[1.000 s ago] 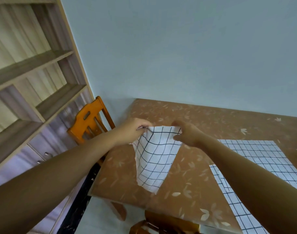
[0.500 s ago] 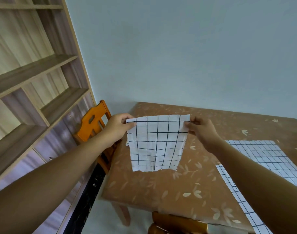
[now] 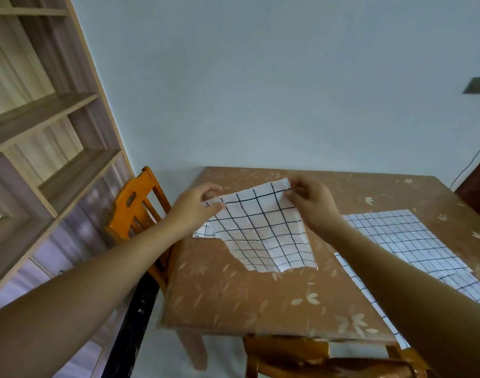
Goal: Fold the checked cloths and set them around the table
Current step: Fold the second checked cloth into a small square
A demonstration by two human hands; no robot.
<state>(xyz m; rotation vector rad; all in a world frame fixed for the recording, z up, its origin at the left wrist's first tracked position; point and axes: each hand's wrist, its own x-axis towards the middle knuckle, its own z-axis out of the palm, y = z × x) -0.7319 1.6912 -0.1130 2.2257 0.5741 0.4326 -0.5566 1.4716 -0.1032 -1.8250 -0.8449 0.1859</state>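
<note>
**Holding a checked cloth by its top corners over the tabletop**

Nearest the camera, an orange wooden chair (image 3: 315, 356) is sitting tucked under the near edge of the brown, leaf-patterned tabletop (image 3: 247, 304). Beyond it, a person is stretching both bare arms out over the tabletop's left half. There the small checked cloth (image 3: 263, 236) is hanging on a slope, its lower hem seeming to brush the surface. The left grip (image 3: 195, 211) is pinching the cloth's upper left corner between thumb and curled fingers. The right grip (image 3: 312, 205) is pinching the upper right corner the same way, a little higher. Just to the right, a larger checked cloth (image 3: 397, 241) is lying flat, reaching the tabletop's near right edge. A second orange chair (image 3: 135, 203) is standing at the left side beside a wooden shelf unit (image 3: 42, 132). A pale blue wall (image 3: 260, 91) is closing off the far side.
</note>
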